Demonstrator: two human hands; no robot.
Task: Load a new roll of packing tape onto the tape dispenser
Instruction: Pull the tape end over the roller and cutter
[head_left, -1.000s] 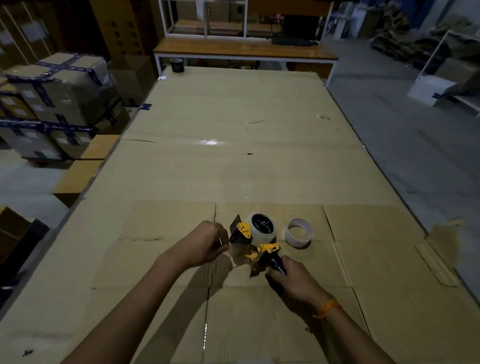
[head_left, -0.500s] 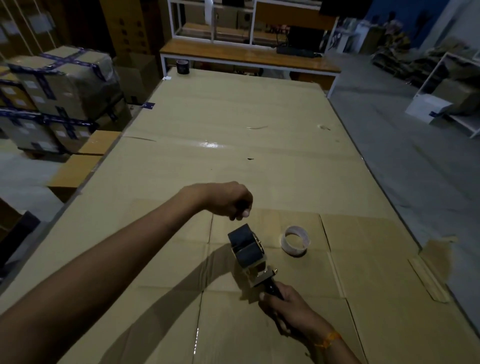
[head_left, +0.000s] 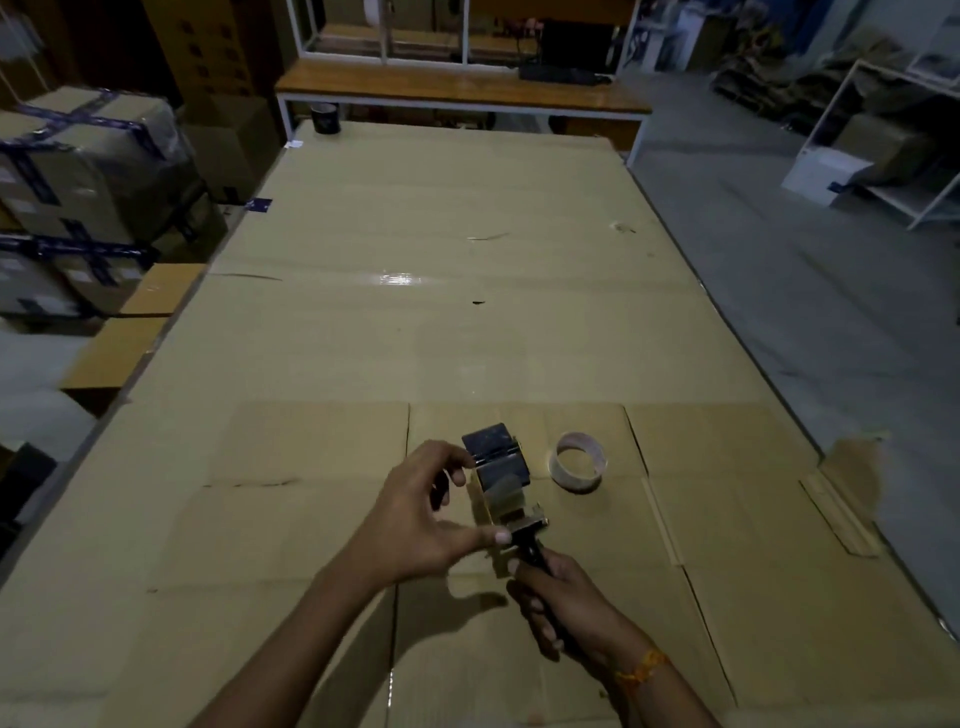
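Holding the black handle of the black and yellow tape dispenser, our right hand is wrapped tight around it. An orange band sits on that wrist. The dispenser stands up from this hand and leans away from us, above the big flat brown cardboard sheet that covers the table. We see its dark flat back and some yellow metal low down. We cannot see from here if a roll sits inside it.

Our left hand is on the left side of the dispenser. Its fingers are spread and curled a bit. The thumb touches the dispenser low down, near the metal edge by the handle. The other fingers reach near the top part of the dispenser. We cannot tell if they hold anything.

Just to the right of the dispenser, a thin pale empty tape ring lies flat on the cardboard. It does not touch the dispenser.

Far behind the dispenser, at the far left corner of the table, a small dark roll of tape stands. Behind that is a long wooden bench with white legs. Far to the left of the dispenser, brown boxes with dark blue tape are piled on the floor.
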